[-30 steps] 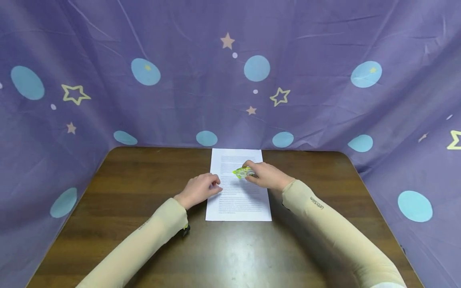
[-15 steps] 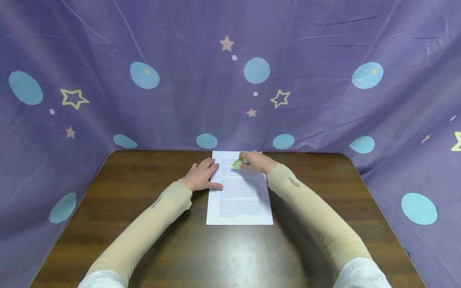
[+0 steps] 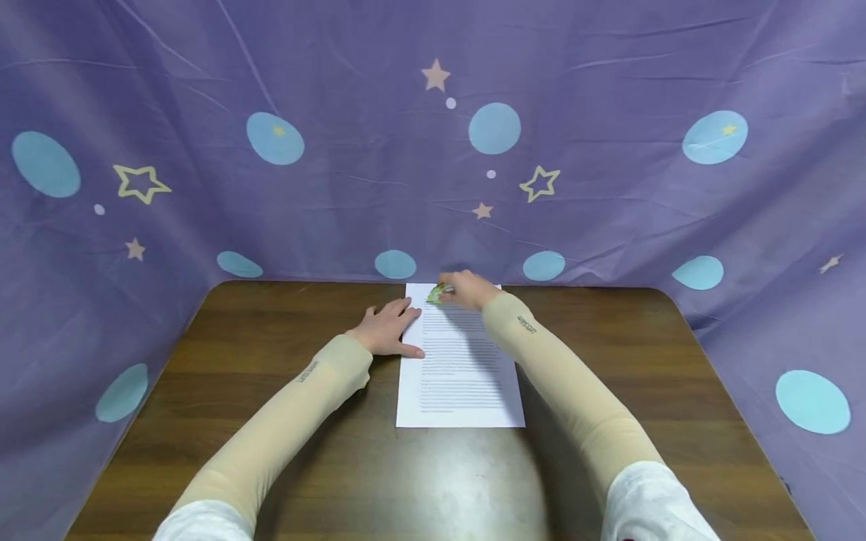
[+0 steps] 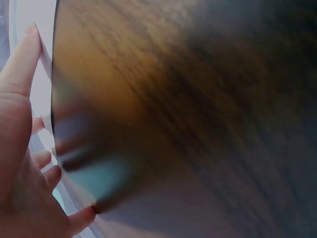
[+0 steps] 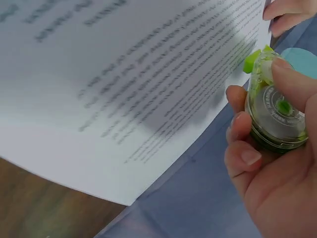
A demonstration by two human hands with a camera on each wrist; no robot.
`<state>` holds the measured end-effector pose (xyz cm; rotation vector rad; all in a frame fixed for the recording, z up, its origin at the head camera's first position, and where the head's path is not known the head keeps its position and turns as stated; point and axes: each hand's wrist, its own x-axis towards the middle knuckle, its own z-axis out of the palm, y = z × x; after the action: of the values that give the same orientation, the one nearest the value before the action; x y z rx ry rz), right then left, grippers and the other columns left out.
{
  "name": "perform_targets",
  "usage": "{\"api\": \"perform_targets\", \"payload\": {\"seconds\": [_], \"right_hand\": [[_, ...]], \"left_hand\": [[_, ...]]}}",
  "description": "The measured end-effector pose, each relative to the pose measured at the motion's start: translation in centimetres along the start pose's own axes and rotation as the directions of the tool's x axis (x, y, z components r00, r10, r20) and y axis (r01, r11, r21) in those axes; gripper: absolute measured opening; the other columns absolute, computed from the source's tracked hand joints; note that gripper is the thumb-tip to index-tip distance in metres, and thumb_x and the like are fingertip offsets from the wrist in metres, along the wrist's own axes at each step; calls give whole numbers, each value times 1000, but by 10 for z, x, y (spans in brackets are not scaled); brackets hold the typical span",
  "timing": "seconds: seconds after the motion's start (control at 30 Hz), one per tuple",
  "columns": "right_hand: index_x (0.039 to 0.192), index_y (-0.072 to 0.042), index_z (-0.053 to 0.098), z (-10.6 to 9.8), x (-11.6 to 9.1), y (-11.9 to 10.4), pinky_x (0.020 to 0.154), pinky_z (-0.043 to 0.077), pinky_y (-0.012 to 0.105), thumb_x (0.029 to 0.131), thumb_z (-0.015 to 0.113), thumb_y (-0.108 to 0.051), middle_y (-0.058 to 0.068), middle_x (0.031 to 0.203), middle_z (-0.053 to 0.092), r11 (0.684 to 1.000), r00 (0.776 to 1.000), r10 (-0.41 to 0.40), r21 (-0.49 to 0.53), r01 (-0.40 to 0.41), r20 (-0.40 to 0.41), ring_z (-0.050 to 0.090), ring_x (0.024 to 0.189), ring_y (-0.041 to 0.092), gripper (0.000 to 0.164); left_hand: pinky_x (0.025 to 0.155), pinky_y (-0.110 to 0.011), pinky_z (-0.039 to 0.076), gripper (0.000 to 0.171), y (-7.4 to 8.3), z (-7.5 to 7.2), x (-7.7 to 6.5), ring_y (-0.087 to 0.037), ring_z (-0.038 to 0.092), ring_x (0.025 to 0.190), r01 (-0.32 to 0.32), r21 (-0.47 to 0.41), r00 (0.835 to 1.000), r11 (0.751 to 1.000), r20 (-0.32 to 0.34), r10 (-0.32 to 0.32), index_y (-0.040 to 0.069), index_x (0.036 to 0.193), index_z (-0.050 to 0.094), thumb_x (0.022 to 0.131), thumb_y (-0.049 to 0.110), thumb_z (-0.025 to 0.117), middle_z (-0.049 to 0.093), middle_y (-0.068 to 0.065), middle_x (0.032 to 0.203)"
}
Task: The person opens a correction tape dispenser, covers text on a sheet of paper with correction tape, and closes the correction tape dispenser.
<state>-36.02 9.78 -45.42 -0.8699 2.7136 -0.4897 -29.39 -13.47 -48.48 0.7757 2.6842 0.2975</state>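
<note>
Evidently, left of the white paper sheet point(image 3: 460, 368), glossy wood-grained tabletop point(image 3: 271, 323) runs under a smooth beige sleeve point(image 3: 291, 417). The left hand point(image 3: 384, 330) rests at the sheet's left edge, fingers spread apart. The flat rectangular sheet bears rows of dark print. Over its far end is a rounded, clear-plastic tape dispenser point(image 5: 273, 116) with a lime-green tip, clamped in the right hand point(image 3: 468, 289). Right of the sheet, creased purple fabric point(image 3: 778, 225) hangs past the tabletop.
</note>
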Motion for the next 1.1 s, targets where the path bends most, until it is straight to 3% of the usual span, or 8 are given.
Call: {"api": "perform_targets", "payload": {"seconds": [0.13, 0.4, 0.7, 1.1], "right_hand": [[124, -6, 67, -4, 3, -4, 101, 53, 43, 102, 70, -19, 10, 117, 74, 1000, 1000, -12, -25, 12, 13, 70, 111, 30, 26], [130, -8, 67, -5, 8, -6, 106, 50, 43, 103, 68, -19, 10, 125, 72, 999, 999, 10, -54, -8, 35, 67, 119, 30, 29], [126, -7, 70, -1, 11, -10, 104, 52, 39, 100, 71, -17, 9, 122, 74, 998, 998, 4, -59, 0, 58, 70, 116, 27, 27], [130, -8, 69, -2, 24, -11, 106, 51, 40, 100, 71, -16, 9, 126, 73, 991, 996, 39, -128, -28, 80, 68, 119, 28, 31]], "left_hand": [[117, -76, 13, 101, 3, -2, -1, -37, 8, 160, 3, -9, 1000, 1000, 23, -3, 8, 165, 28, 92, 64, 69, 10, -20, 173], [118, -75, 11, 104, -2, 2, 3, -35, 6, 161, 6, 8, 999, 1000, 48, -7, 10, 167, 24, 92, 67, 67, 7, -18, 174], [117, -76, 11, 107, -8, 11, 11, -34, 4, 161, 17, 10, 997, 1000, 72, -18, 10, 167, 22, 90, 71, 66, 5, -16, 175], [117, -77, 9, 111, -10, 7, 14, -34, 3, 161, 20, -1, 996, 1000, 85, -20, 10, 167, 22, 87, 71, 70, 4, -17, 175]]}}
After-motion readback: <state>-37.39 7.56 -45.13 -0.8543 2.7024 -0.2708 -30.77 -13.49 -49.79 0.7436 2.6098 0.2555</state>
